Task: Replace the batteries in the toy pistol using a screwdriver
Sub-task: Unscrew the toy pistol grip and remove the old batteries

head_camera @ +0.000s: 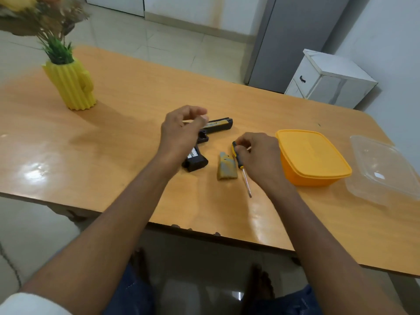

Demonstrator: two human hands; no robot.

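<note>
Toy pistol (216,127) lies on its side mid-table (127,137), barrel pointing right, grip toward the person, partly hidden by the left hand (181,130). Left hand hovers over the pistol, fingers loosely curled, thumb near fingertips; cannot tell if it holds anything small. Right hand (259,155) pinches the black-yellow handle of the screwdriver (241,165), shaft angled down toward the table's near edge. Detached battery cover (226,165) lies flat between pistol grip and screwdriver. Orange lidded container (311,155) just right of the right hand; clear lid (384,169) beyond it. Yellow cactus vase (72,87) far left.
</note>
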